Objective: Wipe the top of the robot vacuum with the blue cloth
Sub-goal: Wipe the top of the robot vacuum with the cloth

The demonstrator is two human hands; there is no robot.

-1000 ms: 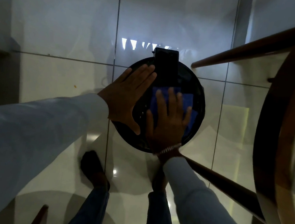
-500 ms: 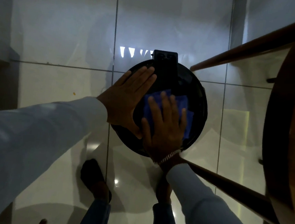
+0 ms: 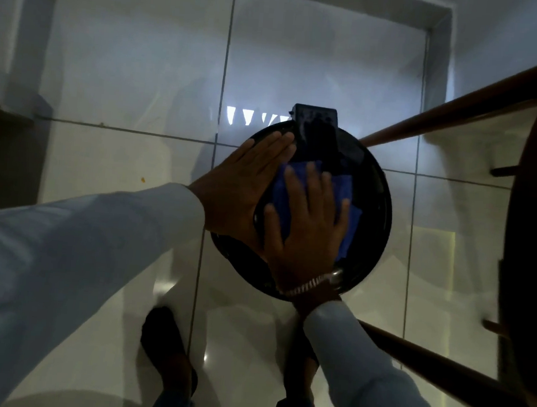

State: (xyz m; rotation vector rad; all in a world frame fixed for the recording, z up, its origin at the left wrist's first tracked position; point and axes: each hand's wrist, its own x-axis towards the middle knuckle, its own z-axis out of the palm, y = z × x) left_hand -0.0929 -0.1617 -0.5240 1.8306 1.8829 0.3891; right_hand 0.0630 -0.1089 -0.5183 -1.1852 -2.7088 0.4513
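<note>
Right hand (image 3: pixel 306 238) fingers splayed flat on blue cloth (image 3: pixel 345 190), left hand (image 3: pixel 242 188) flat on robot vacuum (image 3: pixel 372 211) rim

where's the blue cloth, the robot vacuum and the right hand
blue cloth (image 3: pixel 344 185): head view, on its bare far right corner
robot vacuum (image 3: pixel 372 208): head view, on the uncovered right side of its black top
right hand (image 3: pixel 306 235): head view, on the back of the hand, which lies flat on the cloth
</note>
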